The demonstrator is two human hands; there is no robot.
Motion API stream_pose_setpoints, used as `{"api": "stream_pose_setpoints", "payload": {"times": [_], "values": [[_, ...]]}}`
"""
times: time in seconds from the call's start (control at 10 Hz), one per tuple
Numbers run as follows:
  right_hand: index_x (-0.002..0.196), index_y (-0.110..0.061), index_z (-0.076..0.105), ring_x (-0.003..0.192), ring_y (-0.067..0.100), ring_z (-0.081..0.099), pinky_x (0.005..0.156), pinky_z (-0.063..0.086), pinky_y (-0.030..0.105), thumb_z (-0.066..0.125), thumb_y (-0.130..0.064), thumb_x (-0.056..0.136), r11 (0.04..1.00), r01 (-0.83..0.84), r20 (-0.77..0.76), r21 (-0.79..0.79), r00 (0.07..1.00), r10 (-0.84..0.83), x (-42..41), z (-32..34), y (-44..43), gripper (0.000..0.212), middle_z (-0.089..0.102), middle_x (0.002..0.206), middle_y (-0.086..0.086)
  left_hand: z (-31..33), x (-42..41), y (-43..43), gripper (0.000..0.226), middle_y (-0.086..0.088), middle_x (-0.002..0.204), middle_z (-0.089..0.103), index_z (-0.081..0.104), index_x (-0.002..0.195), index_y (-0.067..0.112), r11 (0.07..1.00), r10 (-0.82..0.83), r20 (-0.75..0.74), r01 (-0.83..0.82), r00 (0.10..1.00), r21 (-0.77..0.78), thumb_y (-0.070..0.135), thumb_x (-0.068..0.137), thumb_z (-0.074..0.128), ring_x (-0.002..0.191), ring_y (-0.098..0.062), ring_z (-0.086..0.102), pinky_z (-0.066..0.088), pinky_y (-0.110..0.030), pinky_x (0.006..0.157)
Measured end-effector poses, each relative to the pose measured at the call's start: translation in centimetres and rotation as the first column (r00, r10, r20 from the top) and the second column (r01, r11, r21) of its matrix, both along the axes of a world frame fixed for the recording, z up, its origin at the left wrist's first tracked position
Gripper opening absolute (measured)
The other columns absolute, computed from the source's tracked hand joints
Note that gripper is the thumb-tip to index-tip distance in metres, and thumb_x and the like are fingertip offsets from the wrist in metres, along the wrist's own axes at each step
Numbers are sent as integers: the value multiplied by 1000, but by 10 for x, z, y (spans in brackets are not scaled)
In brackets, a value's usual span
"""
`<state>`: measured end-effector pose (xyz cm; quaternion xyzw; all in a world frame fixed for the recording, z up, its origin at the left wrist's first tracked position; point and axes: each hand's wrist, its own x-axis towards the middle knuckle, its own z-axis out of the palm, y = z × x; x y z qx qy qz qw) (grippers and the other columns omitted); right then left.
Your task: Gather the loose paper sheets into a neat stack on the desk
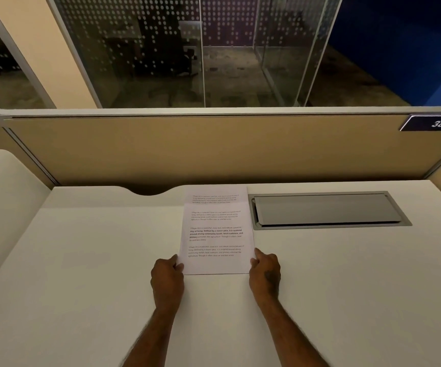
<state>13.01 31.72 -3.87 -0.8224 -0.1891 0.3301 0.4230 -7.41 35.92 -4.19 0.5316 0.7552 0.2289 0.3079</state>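
Observation:
White printed paper sheets (216, 234) lie in the middle of the white desk (81, 260). A lower sheet pokes out past the top one at the far end, so the pile is offset lengthwise. My left hand (167, 279) pinches the near left corner of the sheets. My right hand (265, 274) pinches the near right corner, thumb on top of the paper. How many sheets lie in the pile cannot be told.
A grey metal cable hatch (328, 210) is set into the desk just right of the sheets. A tan divider panel (214, 149) closes the far edge, with a "387" plate (439, 123) at its right. A curved notch (148, 190) cuts the desk's back edge.

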Motion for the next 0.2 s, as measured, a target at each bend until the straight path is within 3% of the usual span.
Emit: {"api": "stream_pose_setpoints", "payload": {"times": [0.1, 0.2], "values": [[133, -12, 53, 91, 16, 63, 68, 58, 19, 51, -14, 99, 995, -91, 160, -37, 983, 95, -3, 16, -12, 35, 57, 106, 2, 13, -7, -12, 34, -17, 124, 66, 63, 124, -1, 999, 37, 74, -39, 997, 28, 8, 91, 65, 113, -34, 63, 44, -33, 85], [142, -16, 45, 117, 26, 56, 92, 55, 36, 50, -18, 99, 978, -200, 311, -62, 927, 210, -8, 27, -31, 44, 52, 130, 11, 24, -15, -29, 30, -12, 123, 64, 61, 121, 1, 996, 24, 103, -33, 994, 84, 6, 91, 64, 112, -32, 61, 39, -27, 81]]}}
